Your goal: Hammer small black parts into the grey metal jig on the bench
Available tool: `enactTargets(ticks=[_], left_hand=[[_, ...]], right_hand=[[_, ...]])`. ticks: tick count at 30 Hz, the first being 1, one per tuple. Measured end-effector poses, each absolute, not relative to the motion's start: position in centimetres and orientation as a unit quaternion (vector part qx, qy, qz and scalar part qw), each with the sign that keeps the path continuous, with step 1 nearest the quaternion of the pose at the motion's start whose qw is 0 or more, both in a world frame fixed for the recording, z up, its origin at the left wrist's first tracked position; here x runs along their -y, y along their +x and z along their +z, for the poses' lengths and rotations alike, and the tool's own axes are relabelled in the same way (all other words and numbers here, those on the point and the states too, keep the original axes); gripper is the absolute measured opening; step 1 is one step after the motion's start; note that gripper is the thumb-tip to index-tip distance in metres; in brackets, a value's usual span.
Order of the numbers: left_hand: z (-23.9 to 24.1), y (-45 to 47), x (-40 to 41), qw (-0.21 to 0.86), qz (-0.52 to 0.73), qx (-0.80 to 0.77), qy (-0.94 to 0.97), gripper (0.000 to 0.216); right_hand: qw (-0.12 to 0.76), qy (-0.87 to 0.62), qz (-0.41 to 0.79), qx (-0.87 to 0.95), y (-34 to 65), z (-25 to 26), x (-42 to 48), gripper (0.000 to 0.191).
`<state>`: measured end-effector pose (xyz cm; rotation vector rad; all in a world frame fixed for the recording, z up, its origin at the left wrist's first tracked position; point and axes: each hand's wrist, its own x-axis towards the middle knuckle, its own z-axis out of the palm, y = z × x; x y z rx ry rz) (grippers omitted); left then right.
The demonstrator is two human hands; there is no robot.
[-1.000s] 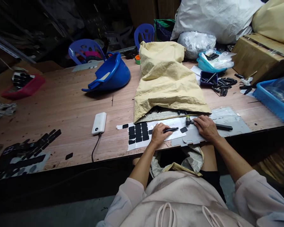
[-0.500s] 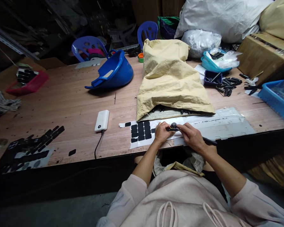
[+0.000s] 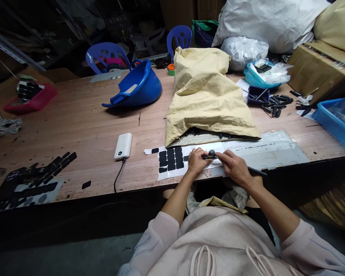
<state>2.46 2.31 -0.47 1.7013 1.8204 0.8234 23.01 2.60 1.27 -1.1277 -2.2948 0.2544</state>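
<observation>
My left hand (image 3: pixel 197 161) is closed on a small black part with a round dark knob (image 3: pixel 211 153) on top and a bit of yellow at its base. My right hand (image 3: pixel 234 165) is closed, its fingertips beside the knob. From under its palm a thin dark stick-like tool (image 3: pixel 257 171) points to the right; its front end is hidden by the fingers. Both hands are over a white backing sheet (image 3: pixel 172 176) at the table's front edge. Rows of black rounded stickers (image 3: pixel 171 156) lie on that sheet, left of my left hand.
A yellow sack (image 3: pixel 209 96) with black parts at its mouth lies just beyond my hands. To the left are a white power bank (image 3: pixel 123 145) with a cable and a blue basin (image 3: pixel 140 86). Black parts (image 3: pixel 277 103) and a blue tray (image 3: pixel 336 120) are on the right.
The knob has shifted very slightly to the right between my hands. The back end of the stick-like tool has moved a little to the right. Both grips look the same.
</observation>
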Motion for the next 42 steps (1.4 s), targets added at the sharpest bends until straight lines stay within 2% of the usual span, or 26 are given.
enactTargets(ticks=[5, 11, 17, 25, 31, 36, 39, 42], left_hand=[[-0.8, 2.4, -2.3, 0.263, 0.314, -0.661, 0.629, 0.014], [-0.7, 2.5, -2.2, 0.254, 0.314, -0.666, 0.627, 0.014], [-0.8, 2.5, -2.2, 0.24, 0.306, -0.666, 0.637, 0.012], [-1.1, 2.1, -2.2, 0.246, 0.307, -0.659, 0.641, 0.004], [-0.7, 1.9, -2.2, 0.249, 0.28, -0.662, 0.649, 0.02], [0.2, 2.0, -1.4, 0.23, 0.274, -0.661, 0.66, 0.018], [0.5, 2.7, 1.4, 0.227, 0.291, -0.611, 0.7, 0.019], [-0.1, 3.9, 5.6, 0.29, 0.262, -0.524, 0.756, 0.027]], right_hand=[[0.337, -0.441, 0.103, 0.825, 23.8, 1.6, -2.7, 0.035], [0.3, -0.428, 0.097, 0.847, 24.5, 0.7, -2.6, 0.035], [0.341, -0.471, 0.041, 0.813, 26.6, 1.3, -5.5, 0.032], [0.296, -0.448, -0.03, 0.843, 32.1, -0.9, -8.6, 0.026], [0.284, -0.455, -0.035, 0.843, 32.5, -2.0, -8.5, 0.027], [0.278, -0.477, -0.006, 0.834, 32.2, -1.7, -8.4, 0.027], [0.279, -0.48, 0.004, 0.831, 32.2, -1.7, -8.4, 0.027], [0.283, -0.48, 0.003, 0.831, 32.2, -1.7, -8.4, 0.027]])
